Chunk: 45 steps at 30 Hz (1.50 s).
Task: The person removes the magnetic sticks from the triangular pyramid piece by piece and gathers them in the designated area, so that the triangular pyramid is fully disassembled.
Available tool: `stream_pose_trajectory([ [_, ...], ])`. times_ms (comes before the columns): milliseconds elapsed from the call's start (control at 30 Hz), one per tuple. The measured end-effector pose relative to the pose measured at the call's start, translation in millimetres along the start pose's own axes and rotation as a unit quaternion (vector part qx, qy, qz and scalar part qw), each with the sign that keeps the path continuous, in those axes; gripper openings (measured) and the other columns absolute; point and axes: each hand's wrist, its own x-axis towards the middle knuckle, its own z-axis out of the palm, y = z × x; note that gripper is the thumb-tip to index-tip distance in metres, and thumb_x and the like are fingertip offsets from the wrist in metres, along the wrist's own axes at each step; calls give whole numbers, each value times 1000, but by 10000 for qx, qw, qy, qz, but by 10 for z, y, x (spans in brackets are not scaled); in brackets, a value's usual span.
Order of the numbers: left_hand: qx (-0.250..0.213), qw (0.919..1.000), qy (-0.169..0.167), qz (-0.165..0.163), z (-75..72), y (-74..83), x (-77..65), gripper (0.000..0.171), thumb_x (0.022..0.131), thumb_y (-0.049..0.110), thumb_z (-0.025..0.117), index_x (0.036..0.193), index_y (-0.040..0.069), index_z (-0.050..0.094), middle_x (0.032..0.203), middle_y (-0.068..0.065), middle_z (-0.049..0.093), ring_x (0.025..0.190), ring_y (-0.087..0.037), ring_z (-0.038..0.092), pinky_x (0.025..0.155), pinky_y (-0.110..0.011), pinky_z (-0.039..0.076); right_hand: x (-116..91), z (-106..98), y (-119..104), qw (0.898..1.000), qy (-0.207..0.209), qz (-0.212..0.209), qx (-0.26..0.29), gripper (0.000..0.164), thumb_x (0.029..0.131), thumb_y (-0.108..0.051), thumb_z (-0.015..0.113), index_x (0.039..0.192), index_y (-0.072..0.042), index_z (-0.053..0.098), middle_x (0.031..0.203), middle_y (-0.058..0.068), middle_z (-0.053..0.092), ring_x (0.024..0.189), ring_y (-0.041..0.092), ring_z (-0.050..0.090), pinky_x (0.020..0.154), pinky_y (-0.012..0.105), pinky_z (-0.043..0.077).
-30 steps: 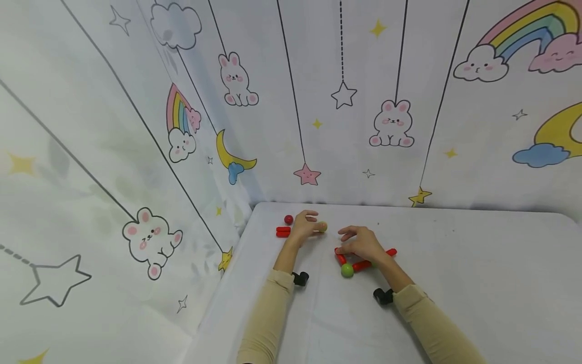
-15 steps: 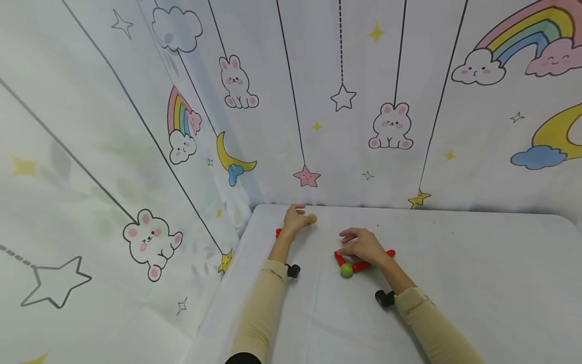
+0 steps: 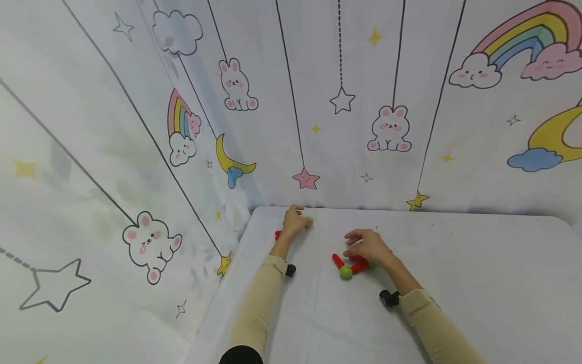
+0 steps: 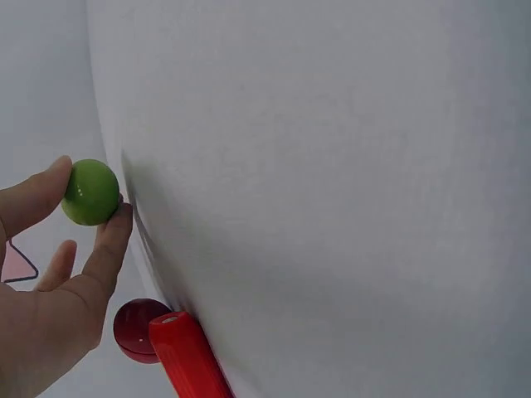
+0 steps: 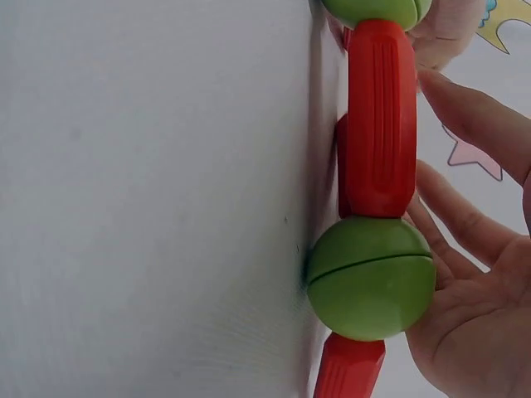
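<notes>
My left hand point(image 3: 294, 222) is at the far left of the table and pinches a green ball point(image 4: 91, 192) between thumb and fingertips. A dark red ball point(image 4: 138, 330) and a red ribbed rod point(image 4: 189, 356) lie below that hand in the left wrist view. My right hand point(image 3: 370, 247) hovers over a chain of red rods and green balls, fingers loosely extended and fingertips partly hidden. In the right wrist view, a red rod point(image 5: 382, 120) joins a green ball point(image 5: 372, 278), with another red rod point(image 5: 353, 369) below it.
The chain's left end shows a green ball point(image 3: 346, 272) and a red rod point(image 3: 337, 261) angled away from it. A white cloth covers the table point(image 3: 477, 283). A printed curtain point(image 3: 273, 126) rises behind and to the left.
My left hand moved left and away with the green ball, over the red pieces there. My right hand shifted slightly right, leaving the left red rod's upper end exposed.
</notes>
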Motion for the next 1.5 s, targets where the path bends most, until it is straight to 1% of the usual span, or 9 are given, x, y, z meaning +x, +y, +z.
stream_pose_trajectory([
  [100,192,9994,147,248,30,-31,20,63,81,9,86,138,3,59,128,-14,59,106,-26,61,88,-37,48,3,-30,25,9999,19,52,-90,52,86,-23,87,132,-5,69,111,5,75,98,21,70,81,34,56],
  [233,255,9981,332,460,60,-46,7,60,81,6,85,135,1,60,122,-13,59,105,-26,64,89,-38,49,5,-67,46,9998,47,152,-148,51,87,-25,86,131,-6,70,107,3,75,98,21,68,78,32,56],
  [400,201,9976,391,529,58,-23,-35,58,82,3,85,134,-1,61,122,-15,60,110,-29,66,91,-39,52,3,-92,57,9996,18,170,-206,49,88,-24,85,130,-5,70,106,4,74,94,23,67,74,32,57],
  [667,9,9977,369,565,23,-7,-65,55,84,-1,84,133,-1,59,128,-19,60,118,-31,67,94,-40,56,-2,-136,10,9995,-10,259,-200,51,87,-25,86,130,-5,69,107,5,74,96,24,66,76,32,56],
  [767,-257,9977,309,549,9,-20,-57,57,83,-5,82,135,-3,57,134,-23,58,119,-32,67,94,-39,57,-11,-150,-11,9995,-9,252,-212,50,88,-24,86,131,-4,69,108,6,75,98,24,66,77,32,56],
  [900,-775,9950,227,589,-34,-20,-57,57,83,-9,79,136,-6,55,140,-28,55,121,-32,67,91,-37,58,-37,-174,-33,9995,8,216,-224,52,87,-24,86,131,-3,69,108,7,75,99,25,67,79,35,56],
  [1033,-1140,9909,244,667,-124,21,-85,56,87,-6,77,138,-4,54,141,-26,56,122,-31,67,93,-37,59,-63,-200,-44,9995,-9,180,-270,53,88,-25,86,133,-3,68,110,7,75,101,26,67,81,37,56],
  [1233,-1779,9797,127,918,-279,117,-199,59,91,-4,76,144,-4,49,142,-27,55,124,-34,66,99,-42,57,-128,-253,-47,9994,-44,138,-328,49,90,-21,83,132,-3,67,113,10,73,101,24,67,83,39,57],
  [1500,-2444,9641,-33,1036,-415,200,-387,56,92,-5,74,142,-1,50,136,-24,58,121,-34,68,93,-33,59,-248,-236,-214,9989,21,-75,-466,44,89,-16,83,128,-3,69,114,13,73,105,28,69,87,43,60],
])
